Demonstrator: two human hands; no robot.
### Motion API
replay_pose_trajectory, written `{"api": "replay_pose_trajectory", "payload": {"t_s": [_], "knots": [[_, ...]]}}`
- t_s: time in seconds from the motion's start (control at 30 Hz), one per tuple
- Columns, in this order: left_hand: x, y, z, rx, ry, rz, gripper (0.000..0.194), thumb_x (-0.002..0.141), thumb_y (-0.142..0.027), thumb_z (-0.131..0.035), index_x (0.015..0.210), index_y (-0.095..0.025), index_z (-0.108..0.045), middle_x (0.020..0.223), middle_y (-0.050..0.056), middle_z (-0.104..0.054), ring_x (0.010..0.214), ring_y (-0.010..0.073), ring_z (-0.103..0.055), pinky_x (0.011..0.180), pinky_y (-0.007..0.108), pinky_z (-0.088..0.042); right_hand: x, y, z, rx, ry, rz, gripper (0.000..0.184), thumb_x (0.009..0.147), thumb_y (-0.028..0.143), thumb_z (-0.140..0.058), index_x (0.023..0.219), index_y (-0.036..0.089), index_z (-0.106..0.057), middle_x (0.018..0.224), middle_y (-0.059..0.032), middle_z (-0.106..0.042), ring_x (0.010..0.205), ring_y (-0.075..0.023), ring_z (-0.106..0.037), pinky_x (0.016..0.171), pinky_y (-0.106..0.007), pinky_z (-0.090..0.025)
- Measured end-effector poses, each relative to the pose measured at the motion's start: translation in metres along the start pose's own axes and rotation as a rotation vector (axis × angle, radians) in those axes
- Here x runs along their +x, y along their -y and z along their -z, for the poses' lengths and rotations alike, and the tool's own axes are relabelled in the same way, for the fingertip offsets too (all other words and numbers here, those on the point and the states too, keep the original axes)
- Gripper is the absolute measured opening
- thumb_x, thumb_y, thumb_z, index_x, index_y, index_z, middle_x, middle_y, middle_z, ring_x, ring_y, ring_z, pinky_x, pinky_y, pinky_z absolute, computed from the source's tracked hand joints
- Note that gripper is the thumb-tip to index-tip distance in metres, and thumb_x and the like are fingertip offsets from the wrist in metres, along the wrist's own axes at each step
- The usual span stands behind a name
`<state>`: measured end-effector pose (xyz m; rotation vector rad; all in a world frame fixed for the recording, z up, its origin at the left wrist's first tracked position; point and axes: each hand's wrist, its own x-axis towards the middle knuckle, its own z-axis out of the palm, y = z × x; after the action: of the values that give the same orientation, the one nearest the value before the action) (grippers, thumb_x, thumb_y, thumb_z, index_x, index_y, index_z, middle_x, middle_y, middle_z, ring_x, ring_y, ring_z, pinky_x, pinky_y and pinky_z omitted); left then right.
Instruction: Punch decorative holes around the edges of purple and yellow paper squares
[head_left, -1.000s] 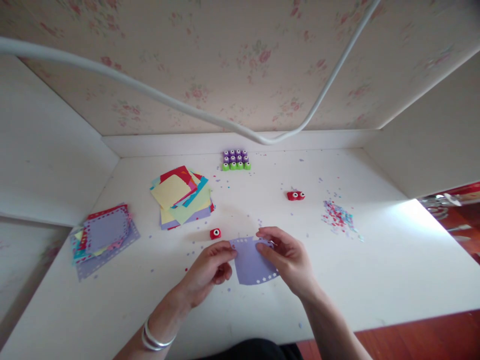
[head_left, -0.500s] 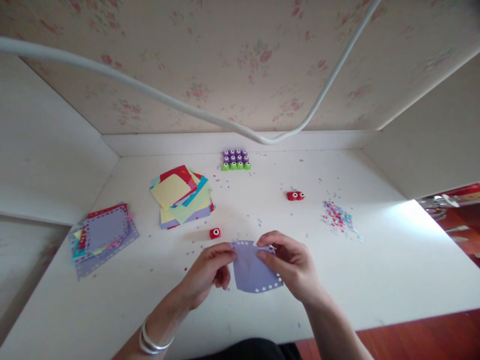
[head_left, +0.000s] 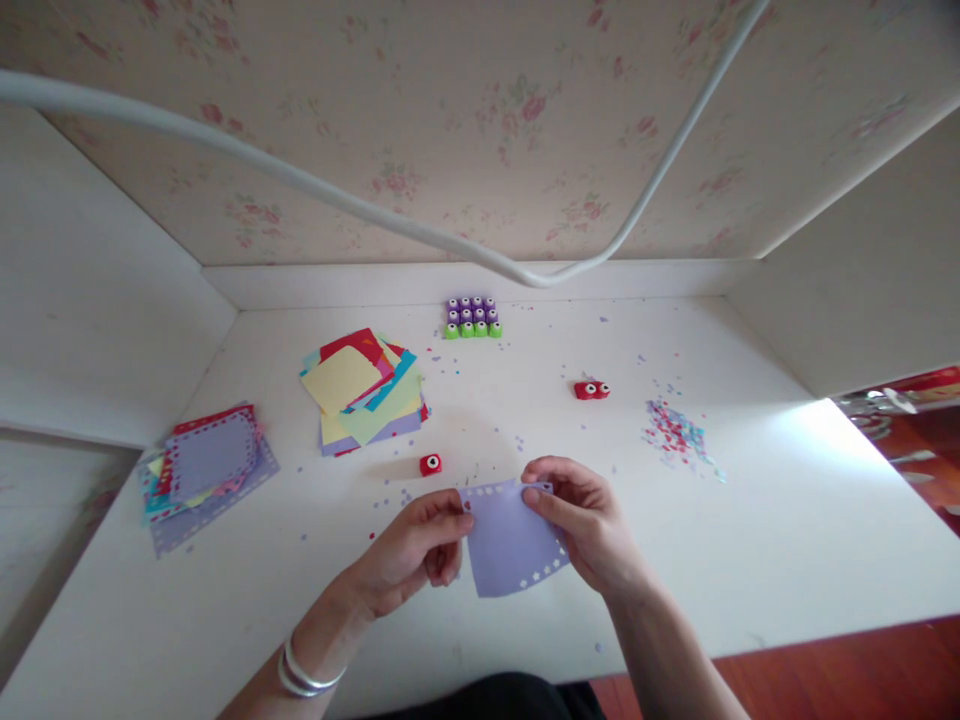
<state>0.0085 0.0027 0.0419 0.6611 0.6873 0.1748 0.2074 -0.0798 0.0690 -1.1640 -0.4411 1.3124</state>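
Purple paper (head_left: 506, 545) is positioned toward 6 o'clock on the white table (head_left: 675, 560). I grip its upper left corner with the left hand (head_left: 409, 550), and its upper right part with the right hand (head_left: 592, 520), both in narrow pinches. Star holes already mark the lower right edge; the lower left edge appears uncut, so I judge the border partly punched. One red punch (head_left: 430, 464) sits near, at 11 o'clock from the sheet.
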Motion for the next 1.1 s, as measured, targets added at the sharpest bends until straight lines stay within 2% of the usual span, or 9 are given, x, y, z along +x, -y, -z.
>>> {"api": "replay_pose_trajectory", "payload": {"t_s": [0.2,0.5,0.57,0.63,0.73,0.8,0.9,1.0,1.1], "knots": [[-0.002,0.002,0.003,-0.037,0.021,-0.040,0.038,0.074,-0.046,-0.078,0.082,-0.015,-0.059,0.049,-0.002,-0.058,0.041,0.0061,-0.049,0.041,0.017,-0.032,0.003,0.003,-0.002,0.064,-0.036,-0.029,0.021,0.066,0.025,-0.086,0.083,0.024,-0.074,0.081,0.0022,-0.068,0.061,-0.0069,-0.055,0.051,-0.017,-0.042],[0.002,0.007,0.003,-0.033,-0.023,-0.103,0.034,0.075,-0.043,-0.078,0.082,-0.014,-0.060,0.056,-0.002,-0.056,0.047,0.0074,-0.053,0.045,0.018,-0.034,0.006,-0.005,0.002,0.028,-0.060,-0.022,0.024,0.068,0.028,-0.085,0.089,0.025,-0.073,0.083,0.0009,-0.068,0.063,-0.0094,-0.056,0.054,-0.020,-0.043],[0.003,0.006,0.001,-0.024,-0.044,-0.110,0.033,0.077,-0.043,-0.076,0.082,-0.014,-0.060,0.055,-0.003,-0.055,0.046,0.0075,-0.053,0.045,0.018,-0.033,0.008,-0.008,0.003,-0.082,-0.035,-0.014,0.029,0.074,0.032,-0.080,0.100,0.025,-0.070,0.085,-0.0003,-0.068,0.066,-0.0110,-0.058,0.056,-0.022,-0.045],[0.002,0.004,-0.003,-0.005,-0.078,-0.118,0.031,0.079,-0.043,-0.074,0.083,-0.015,-0.060,0.056,-0.002,-0.056,0.047,0.0075,-0.052,0.046,0.019,-0.034,0.008,-0.009,0.003,-0.273,-0.035,0.060,0.033,0.080,0.035,-0.074,0.111,0.026,-0.066,0.096,-0.0036,-0.068,0.078,-0.0152,-0.062,0.065,-0.027,-0.051],[0.001,0.001,-0.010,0.019,-0.121,-0.161,0.029,0.083,-0.042,-0.069,0.083,-0.015,-0.059,0.061,-0.001,-0.058,0.052,0.0080,-0.053,0.049,0.019,-0.037,0.003,-0.010,-0.003,-0.650,-0.070,0.320,0.040,0.085,0.036,-0.068,0.123,0.028,-0.060,0.129,-0.0091,-0.057,0.115,-0.0243,-0.055,0.094,-0.041,-0.050],[0.001,0.001,-0.014,0.039,-0.145,-0.198,0.030,0.084,-0.043,-0.068,0.083,-0.015,-0.058,0.062,-0.002,-0.057,0.055,0.0088,-0.053,0.051,0.020,-0.038,-0.003,-0.009,-0.010,-0.871,-0.030,0.451,0.042,0.085,0.036,-0.068,0.125,0.028,-0.059,0.136,-0.0104,-0.052,0.125,-0.0276,-0.048,0.102,-0.047,-0.044],[0.002,0.004,-0.018,0.141,-0.202,-0.251,0.031,0.084,-0.045,-0.066,0.084,-0.015,-0.058,0.062,-0.002,-0.055,0.056,0.0101,-0.053,0.053,0.021,-0.040,-0.012,-0.011,-0.022,-1.057,0.055,0.528,0.036,0.088,0.033,-0.065,0.123,0.026,-0.060,0.120,-0.0118,-0.062,0.112,-0.0274,-0.057,0.095,-0.046,-0.049],[0.003,0.007,-0.020,0.315,-0.256,-0.317,0.028,0.088,-0.044,-0.061,0.087,-0.016,-0.058,0.064,-0.002,-0.057,0.058,0.0113,-0.054,0.055,0.023,-0.043,-0.016,-0.014,-0.030,-1.130,0.094,0.568,0.037,0.092,0.027,-0.059,0.128,0.023,-0.056,0.101,-0.0097,-0.068,0.094,-0.0241,-0.063,0.083,-0.040,-0.052],[0.004,0.008,-0.020,0.479,-0.291,-0.363,0.026,0.091,-0.041,-0.056,0.091,-0.016,-0.059,0.065,-0.001,-0.059,0.059,0.0114,-0.054,0.057,0.023,-0.043,-0.017,-0.014,-0.032,-1.172,0.177,0.567,0.037,0.095,0.020,-0.051,0.132,0.024,-0.054,0.096,-0.0075,-0.070,0.086,-0.0211,-0.065,0.078,-0.035,-0.052]]}}
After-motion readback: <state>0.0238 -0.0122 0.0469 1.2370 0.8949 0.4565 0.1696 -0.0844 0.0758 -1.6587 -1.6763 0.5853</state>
